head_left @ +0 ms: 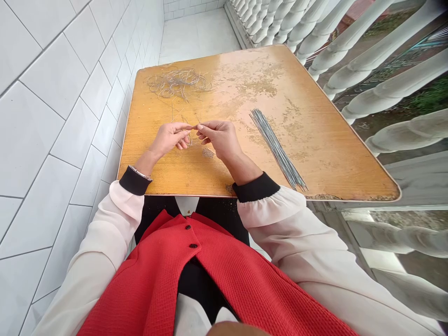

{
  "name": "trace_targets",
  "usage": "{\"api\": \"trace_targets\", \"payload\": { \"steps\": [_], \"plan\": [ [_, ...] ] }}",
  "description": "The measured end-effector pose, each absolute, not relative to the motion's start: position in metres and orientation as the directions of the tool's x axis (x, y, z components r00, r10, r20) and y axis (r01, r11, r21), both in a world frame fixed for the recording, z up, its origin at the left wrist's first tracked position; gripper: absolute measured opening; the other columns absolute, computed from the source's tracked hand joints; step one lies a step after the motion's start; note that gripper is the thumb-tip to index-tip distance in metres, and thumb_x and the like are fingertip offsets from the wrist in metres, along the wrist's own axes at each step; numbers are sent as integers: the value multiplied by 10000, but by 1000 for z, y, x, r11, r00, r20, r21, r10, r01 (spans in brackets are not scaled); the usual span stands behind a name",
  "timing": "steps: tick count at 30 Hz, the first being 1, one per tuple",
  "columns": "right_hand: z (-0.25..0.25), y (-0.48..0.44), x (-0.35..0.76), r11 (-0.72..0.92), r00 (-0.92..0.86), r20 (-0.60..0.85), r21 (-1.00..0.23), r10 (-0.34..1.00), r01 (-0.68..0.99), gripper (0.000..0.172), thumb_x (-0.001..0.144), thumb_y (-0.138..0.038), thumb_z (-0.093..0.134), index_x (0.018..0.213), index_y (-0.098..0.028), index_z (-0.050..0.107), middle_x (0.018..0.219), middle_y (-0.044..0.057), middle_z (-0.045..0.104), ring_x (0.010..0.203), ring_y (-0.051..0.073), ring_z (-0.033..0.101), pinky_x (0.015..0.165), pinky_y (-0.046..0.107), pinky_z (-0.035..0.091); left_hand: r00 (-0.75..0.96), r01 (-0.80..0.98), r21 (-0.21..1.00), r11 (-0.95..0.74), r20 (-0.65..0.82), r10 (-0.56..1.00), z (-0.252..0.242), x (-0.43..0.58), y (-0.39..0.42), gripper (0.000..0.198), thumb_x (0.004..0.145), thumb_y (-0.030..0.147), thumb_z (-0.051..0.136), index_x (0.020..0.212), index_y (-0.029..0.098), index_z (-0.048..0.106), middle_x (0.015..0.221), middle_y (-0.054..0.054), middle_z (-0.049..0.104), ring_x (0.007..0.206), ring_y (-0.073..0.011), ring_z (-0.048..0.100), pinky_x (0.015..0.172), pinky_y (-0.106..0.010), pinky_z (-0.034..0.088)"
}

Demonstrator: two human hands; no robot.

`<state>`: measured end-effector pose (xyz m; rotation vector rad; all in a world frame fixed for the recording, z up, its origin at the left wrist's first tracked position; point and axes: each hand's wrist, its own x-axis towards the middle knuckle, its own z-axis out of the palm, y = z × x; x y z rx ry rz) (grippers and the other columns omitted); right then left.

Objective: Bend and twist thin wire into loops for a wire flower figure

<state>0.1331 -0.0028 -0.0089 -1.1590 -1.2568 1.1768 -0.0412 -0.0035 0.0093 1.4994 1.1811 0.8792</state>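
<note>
Over the front left part of the table, my left hand (pixel 172 138) and my right hand (pixel 219 137) meet at the fingertips. Both pinch a thin wire (pixel 191 140), whose loops hang just below the fingers and whose fine ends stick up above them. A small heap of beads or bits (pixel 207 153) lies on the wood under my right hand. Behind my hands is a loose tangle of thin wire (pixel 180 83). To the right rests a bundle of straight grey rods (pixel 278 148), slanting toward the front edge, touched by neither hand.
The worn wooden table (pixel 329 140) has a pale, peeled surface in its middle. A white tiled wall (pixel 63 126) runs close along the left. White balusters (pixel 371 95) stand along the right side. A small dark patch (pixel 229 188) is at the table's front edge.
</note>
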Motion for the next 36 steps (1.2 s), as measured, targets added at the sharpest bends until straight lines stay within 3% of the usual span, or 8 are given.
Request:
{"api": "trace_targets", "payload": {
  "steps": [7,13,17,25,32,36],
  "plan": [
    [-12,1,131,32,-24,32,-999,999,10,208,839,-192,779,659,-150,684,624,8,624,538,79,544,524,208,509,305,320,943,-93,-9,952,3,-42,3,258,986,263,605,1166,112,711,714,-6,724,545,-46,645,558,-144,500],
    [-7,11,142,-35,75,-31,-998,997,45,195,878,-181,745,694,-163,685,631,18,636,550,94,587,531,216,532,95,403,913,-66,30,995,28,-59,9,361,1046,410,483,1169,131,677,925,-57,753,624,-59,688,600,-155,502],
    [0,11,135,-105,-38,-111,-984,993,144,235,859,-156,772,649,-162,667,563,14,615,481,92,566,523,232,546,14,435,896,-92,95,995,34,-79,10,324,1034,382,504,1137,130,680,970,-71,750,634,-70,682,606,-175,501],
    [-10,27,78,-118,-191,-231,-876,954,468,308,827,-113,774,574,-175,609,483,25,624,400,117,582,403,207,493,50,622,782,-39,10,999,8,-95,11,142,952,281,611,988,172,694,857,-41,734,681,-103,691,683,-228,543],
    [-6,20,78,-65,-246,-280,-772,928,633,369,899,-150,689,541,-176,605,538,53,656,426,139,592,521,296,560,97,718,694,-61,-13,995,0,-95,6,171,914,244,619,1039,173,711,856,-35,726,687,-123,681,783,-296,557],
    [-2,17,96,37,-248,-191,-717,950,696,207,899,-197,678,707,-139,729,612,75,694,560,192,674,663,351,587,123,724,686,-63,-38,992,-4,-97,5,189,908,240,619,1064,180,709,867,-34,727,751,-133,690,826,-305,557]
  ]
}}
